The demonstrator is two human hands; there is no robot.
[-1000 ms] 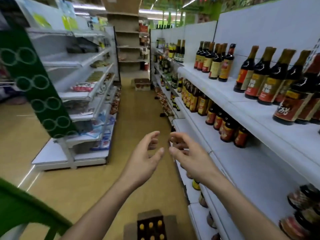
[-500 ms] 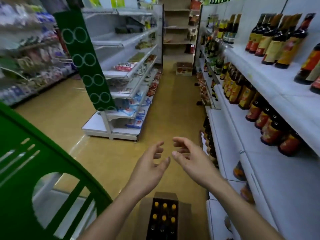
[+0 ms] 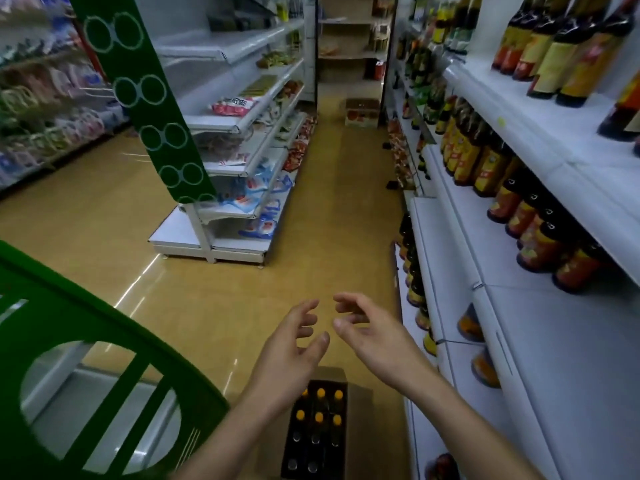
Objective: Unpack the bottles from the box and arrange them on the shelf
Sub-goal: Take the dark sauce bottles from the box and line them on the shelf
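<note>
Down the shop aisle I see a glossy tan floor [image 3: 214,244] running between white metal shelves [image 3: 571,358], with red-labelled dark sauce bottles [image 3: 540,244] ranked on my right. An open brown cardboard box [image 3: 358,427] sits on the floor beneath my wrists, packed with upright dark glass bottles [image 3: 318,418], several orange-capped. My left hand [image 3: 287,355] and right hand [image 3: 374,337] hover above it, close together, fingers loosely spread, holding nothing.

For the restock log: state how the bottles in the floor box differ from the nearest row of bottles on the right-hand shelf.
The boxed bottles stand packed tight in the cardboard box on the floor; the shelf bottles line up on the white shelf. Several boxed bottles show yellow caps; the shelf bottles have black caps. The shelf bottles show orange-red labels; the boxed bottles' are hidden. Both sets stand upright.
</note>
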